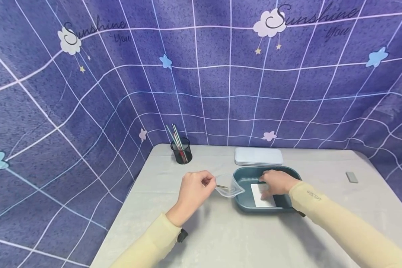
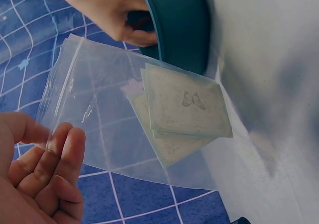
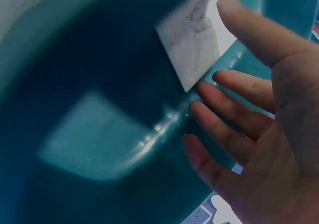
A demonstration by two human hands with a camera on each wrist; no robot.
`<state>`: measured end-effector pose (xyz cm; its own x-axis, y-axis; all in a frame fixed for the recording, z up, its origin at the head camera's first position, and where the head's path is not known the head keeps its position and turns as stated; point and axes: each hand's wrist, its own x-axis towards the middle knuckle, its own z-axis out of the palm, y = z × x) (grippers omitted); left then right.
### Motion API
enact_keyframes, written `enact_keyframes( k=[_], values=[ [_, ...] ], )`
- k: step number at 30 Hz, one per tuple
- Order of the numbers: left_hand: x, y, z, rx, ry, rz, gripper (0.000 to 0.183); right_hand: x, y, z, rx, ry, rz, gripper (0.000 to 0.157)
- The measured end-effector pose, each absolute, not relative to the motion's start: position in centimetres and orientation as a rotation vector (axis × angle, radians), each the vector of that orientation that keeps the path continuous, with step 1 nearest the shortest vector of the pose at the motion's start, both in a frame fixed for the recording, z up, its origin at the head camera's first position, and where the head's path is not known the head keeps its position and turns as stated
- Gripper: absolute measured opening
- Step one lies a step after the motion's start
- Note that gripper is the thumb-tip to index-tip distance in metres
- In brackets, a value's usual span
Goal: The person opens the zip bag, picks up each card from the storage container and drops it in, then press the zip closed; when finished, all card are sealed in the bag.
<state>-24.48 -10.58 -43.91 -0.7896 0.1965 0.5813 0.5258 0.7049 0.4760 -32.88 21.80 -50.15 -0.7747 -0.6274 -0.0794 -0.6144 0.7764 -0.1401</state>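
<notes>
My left hand [image 1: 195, 190] pinches the edge of a clear zip bag [image 2: 99, 104] between thumb and fingers, near its seal strip. Several pale cards [image 2: 189, 104], the top one with a butterfly print, lie inside the bag's far end. To the right, a teal basin [image 1: 254, 209] stands on the table. My right hand [image 1: 277, 182] reaches into it, fingers spread and slightly bent. Beneath that hand is a white card [image 3: 192, 47] with a faint print, lying tilted against the basin's inner side. The thumb overlaps the card in the right wrist view, with the other fingertips close to its edge.
A pale blue flat case [image 1: 258, 156] lies behind the basin. At the back left stands a black mesh pen cup [image 1: 183, 156] with several pencils or pens. A small grey block [image 1: 351, 177] sits on the right of the light tablecloth [image 1: 147, 219]. Purple checked curtains surround the table.
</notes>
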Motion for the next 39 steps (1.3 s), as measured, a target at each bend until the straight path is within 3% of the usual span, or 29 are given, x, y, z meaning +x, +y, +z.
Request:
enact_keyframes(
  k=[4,13,28,39],
  values=[
    [-24.5,-10.5,-43.9,-0.549,-2.415,-0.889,0.011,-32.9,22.0,-50.9,-1.000,2.872,-0.094,0.078],
    [-24.5,-10.6,-43.8,-0.548,-2.419,-0.893,0.011,-32.0,22.3,-50.5,-1.095,2.944,-0.107,0.059],
    [-24.4,-10.7,-43.9,-0.550,-2.421,-0.890,0.011,-31.6,22.4,-50.3,-1.043,3.060,-0.094,0.063],
    [-24.4,-10.7,-43.9,-0.567,-2.407,-0.878,0.011,-29.7,22.6,-47.9,-1.165,3.144,-0.133,0.029]
  ],
)
